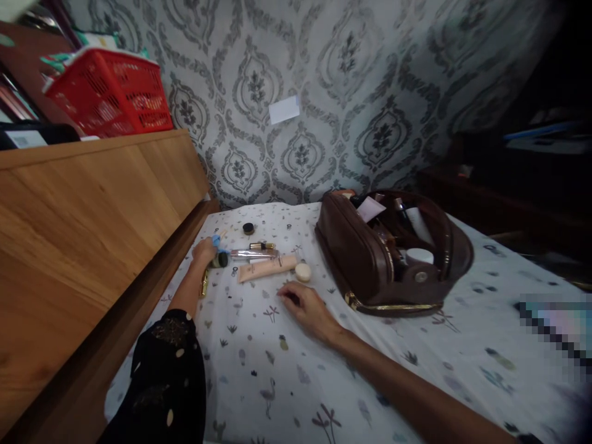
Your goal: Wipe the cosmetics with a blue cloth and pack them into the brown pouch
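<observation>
My left hand (205,250) is closed at the left side of the bed sheet, with a small blue thing (216,239) at its fingertips, its kind unclear. Just beside it lie a dark-lidded jar (222,259) and a gold tube (204,282). My right hand (308,309) rests low over the sheet, fingers loosely curled with a gap at the thumb and nothing visible in them. Beyond it are a peach squeeze tube (267,268), a round cream-coloured container (303,272), a silvery tube (254,254), a gold-and-black small tube (262,245) and a black round lid or pot (248,229).
A brown cosmetic bag (356,246) stands unzipped at the right, holding several tubes and a white-lidded jar (419,256). A wooden headboard-like panel (102,203) borders the left, with a red basket (115,92) on top. Patterned wall behind; a pixelated device (562,327) lies far right.
</observation>
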{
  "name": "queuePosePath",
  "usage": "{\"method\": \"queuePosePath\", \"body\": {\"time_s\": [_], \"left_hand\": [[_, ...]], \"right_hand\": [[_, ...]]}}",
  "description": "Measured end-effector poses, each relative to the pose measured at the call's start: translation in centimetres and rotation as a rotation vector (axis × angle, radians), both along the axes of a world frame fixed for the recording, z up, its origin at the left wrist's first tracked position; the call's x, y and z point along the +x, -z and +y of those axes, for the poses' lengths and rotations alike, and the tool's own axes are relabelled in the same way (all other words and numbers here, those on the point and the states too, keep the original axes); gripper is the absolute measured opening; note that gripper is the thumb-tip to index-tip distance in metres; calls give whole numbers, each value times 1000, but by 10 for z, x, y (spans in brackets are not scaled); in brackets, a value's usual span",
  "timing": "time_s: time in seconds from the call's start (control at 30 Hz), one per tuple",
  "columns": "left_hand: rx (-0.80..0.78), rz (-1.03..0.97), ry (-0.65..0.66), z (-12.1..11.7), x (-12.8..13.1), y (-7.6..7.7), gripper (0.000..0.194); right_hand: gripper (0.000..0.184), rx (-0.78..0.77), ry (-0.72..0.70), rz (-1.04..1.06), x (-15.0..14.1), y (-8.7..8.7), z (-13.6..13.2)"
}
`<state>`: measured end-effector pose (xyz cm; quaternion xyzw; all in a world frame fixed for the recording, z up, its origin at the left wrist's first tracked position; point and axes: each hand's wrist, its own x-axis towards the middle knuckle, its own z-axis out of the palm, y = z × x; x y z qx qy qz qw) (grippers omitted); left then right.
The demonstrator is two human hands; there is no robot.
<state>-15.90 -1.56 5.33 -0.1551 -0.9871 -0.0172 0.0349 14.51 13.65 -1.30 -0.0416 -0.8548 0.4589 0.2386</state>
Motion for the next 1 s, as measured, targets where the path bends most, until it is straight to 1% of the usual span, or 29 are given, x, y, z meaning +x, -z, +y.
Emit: {"method": "queuePosePath", "body": {"time_s": [0.13, 0.23, 0.37, 0.53, 0.67, 0.73, 0.83, 0.9, 1.0], "left_hand": [[-12, 99, 23, -11, 14, -8, 30], [-1, 155, 56, -20, 28, -14, 30], [27, 199, 119, -31, 51, -16, 30], [102, 181, 256, -40, 80, -12, 30], [224, 60, 419, -46, 98, -7, 23], [297, -11, 477, -47, 101, -5, 25], [373, -31, 478, -44, 96, -6, 34], [371, 3, 440, -36, 87, -8, 33], [298, 43, 375, -17, 71, -8, 27]], "right_hand": [[16, 19, 5, -3, 1, -2, -1], [16, 29, 5, 11, 1, -2, -1], [17, 35, 7, 24, -1, -1, -1], [19, 39, 4, 16, -1, -1, -1], [19, 35, 7, 5, -1, -1, -1], [19, 37, 6, 4, -1, -2, -1], [19, 40, 5, 8, 0, -2, -1], [18, 41, 3, 6, 0, -3, -1], [18, 46, 2, -9, -1, -3, -1]]}}
